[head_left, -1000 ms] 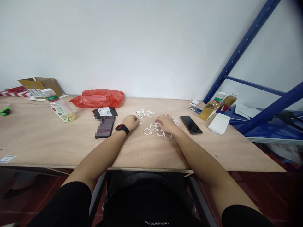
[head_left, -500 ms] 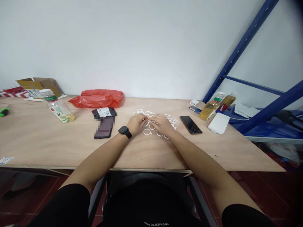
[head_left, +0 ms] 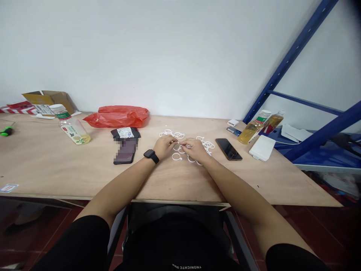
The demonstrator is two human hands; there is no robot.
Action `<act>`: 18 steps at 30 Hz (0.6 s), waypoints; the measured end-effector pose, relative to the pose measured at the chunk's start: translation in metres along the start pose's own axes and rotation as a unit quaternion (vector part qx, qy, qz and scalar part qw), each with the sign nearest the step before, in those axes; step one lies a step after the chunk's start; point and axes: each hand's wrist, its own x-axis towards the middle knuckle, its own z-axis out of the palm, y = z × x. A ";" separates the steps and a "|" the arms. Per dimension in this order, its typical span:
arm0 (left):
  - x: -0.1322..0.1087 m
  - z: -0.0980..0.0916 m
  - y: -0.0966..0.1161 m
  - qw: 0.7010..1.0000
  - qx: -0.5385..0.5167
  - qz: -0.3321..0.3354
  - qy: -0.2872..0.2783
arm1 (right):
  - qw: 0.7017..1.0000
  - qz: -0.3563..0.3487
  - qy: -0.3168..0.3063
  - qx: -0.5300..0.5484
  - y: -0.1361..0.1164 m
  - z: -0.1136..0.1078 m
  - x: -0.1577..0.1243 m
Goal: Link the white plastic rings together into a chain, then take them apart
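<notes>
1. A second ago the left hand [head_left: 165, 147] was at the upper rings and apart from the right hand [head_left: 195, 148]; now it has moved across, and their fingertips nearly meet. Half a second ago they were in almost the same place.
2. The left hand's grip is pinched on a white ring [head_left: 176, 147], just above the worktop [head_left: 175, 184] between the two hands. The right hand's fingertips reach in from the other side; I cannot tell whether that grip is closed on the ring too.
3. Loose white rings lie beyond the fingertips in an upper cluster [head_left: 172, 133] and beside and beneath the right hand in a second cluster [head_left: 208, 145]. A single tabbed ring [head_left: 176, 160] lies nearer the person. These clusters, like the smartphone [head_left: 229, 149] on the right, lie much as they did half a second ago.
4. Both the left bottle [head_left: 73, 130] and the right bottle [head_left: 248, 131] carry green-banded labels, too small to read.
5. The black parcel [head_left: 125, 133] bears a white printed label, also illegible.
6. Inverted white capitals on the black shirt [head_left: 175, 241] cannot be read with certainty.
7. A blue-edged sticker [head_left: 9, 188] has red marks resembling "11".
</notes>
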 end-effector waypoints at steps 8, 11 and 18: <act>0.000 0.000 0.000 1.000 -0.022 -0.011 0.012 | 0.999 0.029 0.005 0.025 -0.002 -0.001 0.000; 0.000 0.001 0.000 1.000 -0.013 -0.019 0.013 | 0.999 0.027 0.003 0.027 -0.005 -0.002 -0.001; -0.001 0.001 0.001 1.000 -0.020 -0.003 0.013 | 0.998 0.041 0.016 0.038 -0.004 -0.001 -0.002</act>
